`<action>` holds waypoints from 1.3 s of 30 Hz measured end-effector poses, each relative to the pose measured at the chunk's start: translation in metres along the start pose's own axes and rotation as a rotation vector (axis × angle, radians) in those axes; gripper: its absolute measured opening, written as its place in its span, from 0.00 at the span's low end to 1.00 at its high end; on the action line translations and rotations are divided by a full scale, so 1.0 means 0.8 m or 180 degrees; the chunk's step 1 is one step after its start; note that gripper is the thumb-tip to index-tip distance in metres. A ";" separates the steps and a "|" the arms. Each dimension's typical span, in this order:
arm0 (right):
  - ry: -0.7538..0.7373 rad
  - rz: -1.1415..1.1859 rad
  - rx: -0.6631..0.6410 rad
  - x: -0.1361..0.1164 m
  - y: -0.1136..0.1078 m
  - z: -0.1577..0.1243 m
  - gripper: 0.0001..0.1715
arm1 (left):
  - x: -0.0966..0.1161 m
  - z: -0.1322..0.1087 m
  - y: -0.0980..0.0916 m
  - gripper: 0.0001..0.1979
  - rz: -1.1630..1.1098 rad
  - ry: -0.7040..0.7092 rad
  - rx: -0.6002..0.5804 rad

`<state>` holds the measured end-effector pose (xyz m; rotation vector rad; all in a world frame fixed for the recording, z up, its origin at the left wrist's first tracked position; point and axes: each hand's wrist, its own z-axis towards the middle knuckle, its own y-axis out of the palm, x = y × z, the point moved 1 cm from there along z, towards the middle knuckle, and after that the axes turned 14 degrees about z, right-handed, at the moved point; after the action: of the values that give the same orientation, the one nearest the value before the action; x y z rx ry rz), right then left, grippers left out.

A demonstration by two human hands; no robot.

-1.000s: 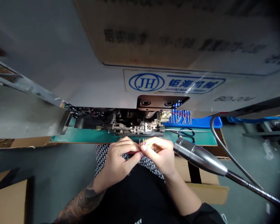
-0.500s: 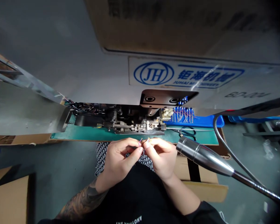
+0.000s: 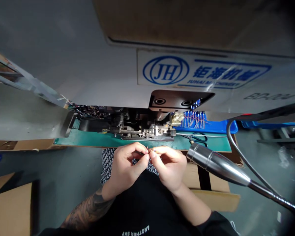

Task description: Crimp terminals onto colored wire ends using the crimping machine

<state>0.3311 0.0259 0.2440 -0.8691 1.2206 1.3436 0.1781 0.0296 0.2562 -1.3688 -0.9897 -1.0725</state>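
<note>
Thin coloured wires (image 3: 152, 149) show at the fingertips of both hands, just in front of the bench edge. My left hand (image 3: 129, 165) is closed in a pinch of thumb and forefinger on a wire end. Close beside it, my right hand (image 3: 170, 167) pinches several fine wires the same way. The fingertips of the two hands nearly touch, and they cover most of the wires. Just beyond the hands sits the metal working head (image 3: 154, 132) of the machine, apart from them.
A large grey machine body (image 3: 88, 65) overhangs the green bench top (image 3: 83, 139). Wires lie in a blue tray (image 3: 218, 127) at the right, with scissors (image 3: 199, 139) before it. A metal gooseneck lamp (image 3: 218, 167) reaches in near my right hand. Tangled wires (image 3: 90, 111) lie at left.
The fingertips of both hands have drawn slightly closer, and less wire shows above them. Both hands keep their pinch. The view has shifted slightly.
</note>
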 end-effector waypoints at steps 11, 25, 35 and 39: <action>0.0497 0.0437 -0.0262 -0.010 0.002 -0.001 0.12 | 0.016 -0.005 0.003 0.07 0.0068 0.0049 0.0247; 0.0998 0.0792 -0.0176 -0.018 0.005 0.008 0.12 | 0.016 -0.011 0.003 0.07 0.0418 0.0209 0.0238; 0.1283 0.1017 -0.0164 -0.015 0.004 0.003 0.13 | 0.011 -0.012 0.003 0.16 0.0215 0.0698 0.0308; 0.1366 0.1093 -0.0222 -0.012 0.003 0.002 0.16 | 0.011 -0.011 0.001 0.15 0.0277 0.0712 0.0243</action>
<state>0.3305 0.0255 0.2536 -1.0681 1.7234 1.5240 0.1804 0.0208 0.2645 -1.1902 -0.7921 -1.0851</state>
